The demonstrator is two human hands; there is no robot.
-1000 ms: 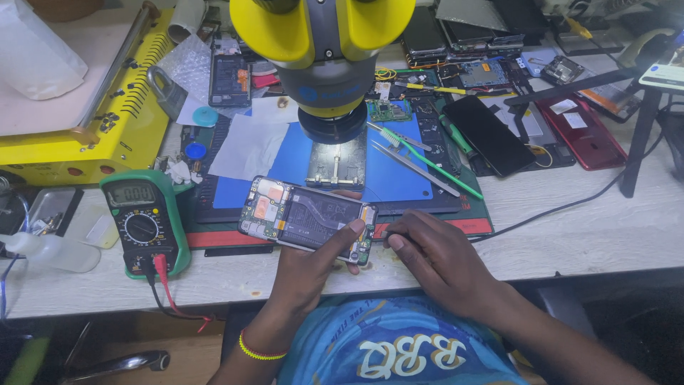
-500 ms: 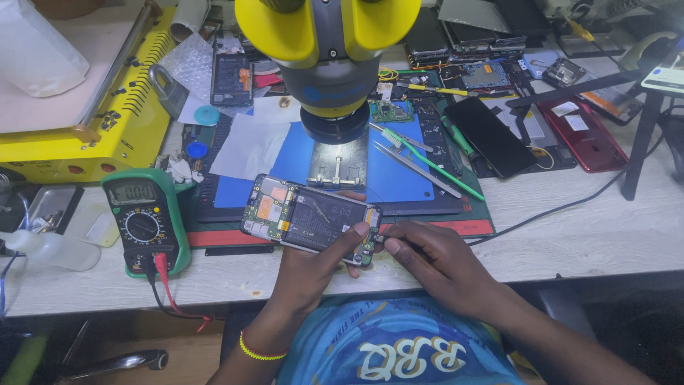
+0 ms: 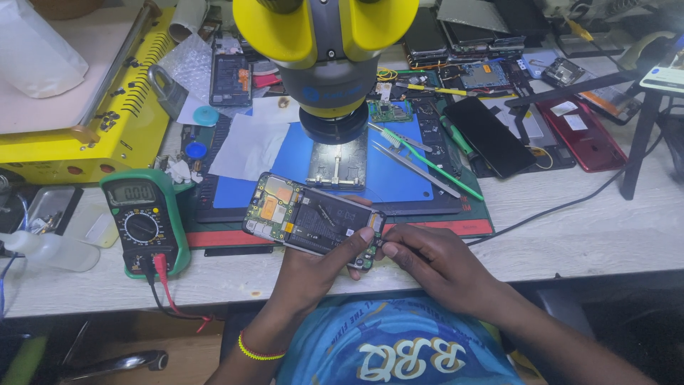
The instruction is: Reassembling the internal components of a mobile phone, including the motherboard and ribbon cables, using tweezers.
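— Closest to the bench edge, both hands meet at one end of an opened phone with its back cover off. The left hand is closed on that near end, thumb over the top.

— And the right hand?

— Its fingertips are pinched against the same corner, right beside the left thumb. Whether they hold some tiny part or tool, I cannot tell.

— Which way does the phone lie?

— Long axis runs left and slightly away from the grip, its far end hanging above the red-edged mat, pointing towards the green multimeter.

— What's behind it?

— A blue work pad with a metal clamp fixture under the yellow microscope; tweezers and a green tool lie well apart to the right.
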